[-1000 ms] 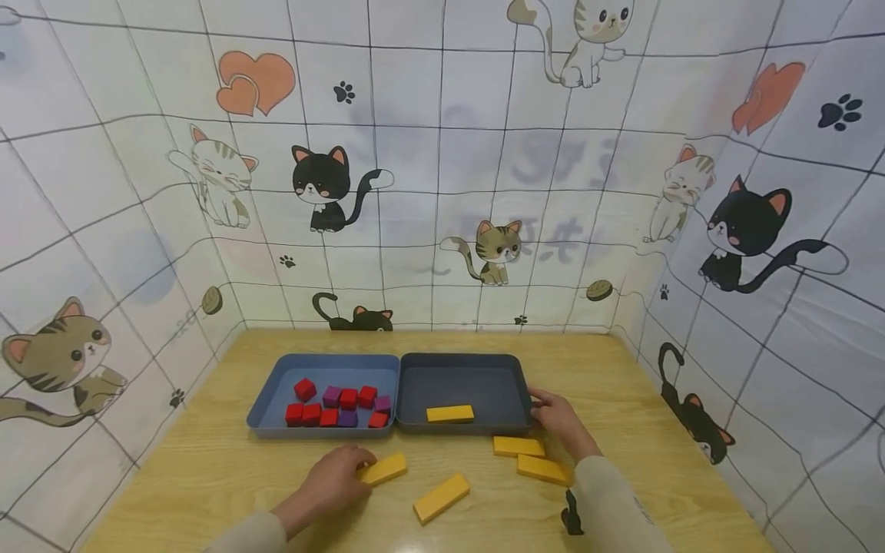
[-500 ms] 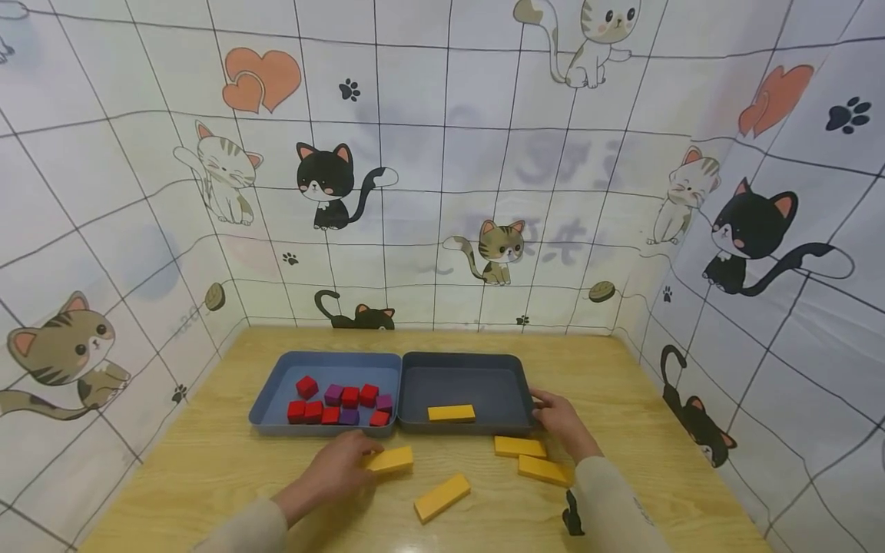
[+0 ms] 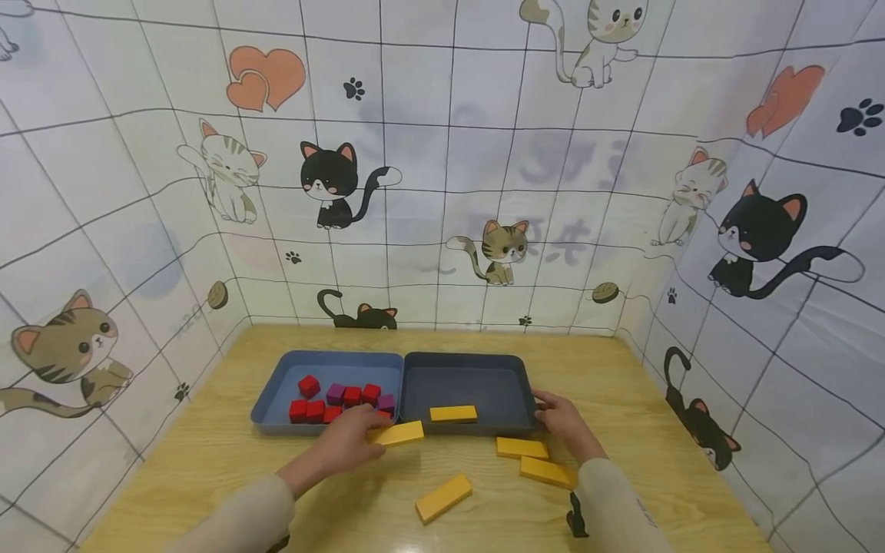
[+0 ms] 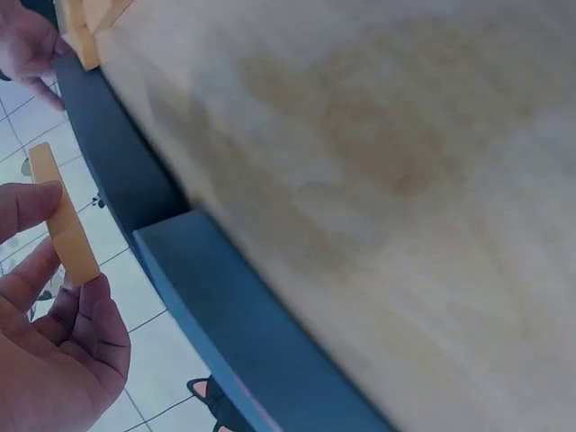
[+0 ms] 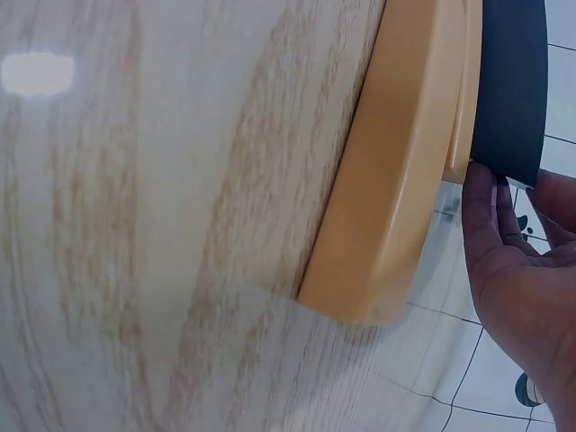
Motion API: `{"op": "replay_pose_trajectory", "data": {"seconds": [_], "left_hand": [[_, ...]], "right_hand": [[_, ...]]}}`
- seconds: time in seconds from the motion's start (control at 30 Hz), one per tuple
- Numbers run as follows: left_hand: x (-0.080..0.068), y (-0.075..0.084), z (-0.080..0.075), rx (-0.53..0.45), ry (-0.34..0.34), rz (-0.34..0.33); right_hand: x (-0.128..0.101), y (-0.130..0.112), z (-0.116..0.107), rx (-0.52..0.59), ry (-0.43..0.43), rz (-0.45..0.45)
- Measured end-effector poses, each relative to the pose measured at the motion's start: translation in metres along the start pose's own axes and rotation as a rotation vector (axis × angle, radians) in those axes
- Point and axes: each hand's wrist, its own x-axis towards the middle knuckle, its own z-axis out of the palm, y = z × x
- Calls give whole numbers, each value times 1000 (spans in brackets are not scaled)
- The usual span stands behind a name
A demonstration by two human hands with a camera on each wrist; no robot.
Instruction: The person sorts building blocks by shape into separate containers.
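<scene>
My left hand (image 3: pixel 343 442) pinches a long yellow block (image 3: pixel 403 435) between thumb and fingers, raised over the front edge where two trays meet. The left wrist view shows the thumb on one side of that block (image 4: pixel 67 216) and fingertips on the other. At the right side of the dark grey tray (image 3: pixel 470 384), my right hand (image 3: pixel 563 422) grips the tray wall near its front corner. In the right wrist view, the thumb and fingers lie on either side of the tray's end. Inside the dark tray, one yellow block (image 3: pixel 452 414) lies along the front.
The blue tray (image 3: pixel 280 376) on the left holds several red cubes (image 3: pixel 309 385) and purple cubes (image 3: pixel 335 394). On the wooden table, two yellow blocks (image 3: pixel 522 448) lie by the right forearm. Another yellow block (image 3: pixel 444 498) lies front centre. Cat-print cloth walls surround the table.
My left hand has lifted the yellow block off the table and carried it forward and slightly right, toward the trays. The right hand has stayed at the dark tray.
</scene>
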Motion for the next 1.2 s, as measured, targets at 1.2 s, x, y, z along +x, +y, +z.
{"op": "replay_pose_trajectory", "data": {"seconds": [1.2], "left_hand": [[96, 3, -9, -99, -27, -96]], "right_hand": [[-3, 1, 0, -11, 14, -31]]}}
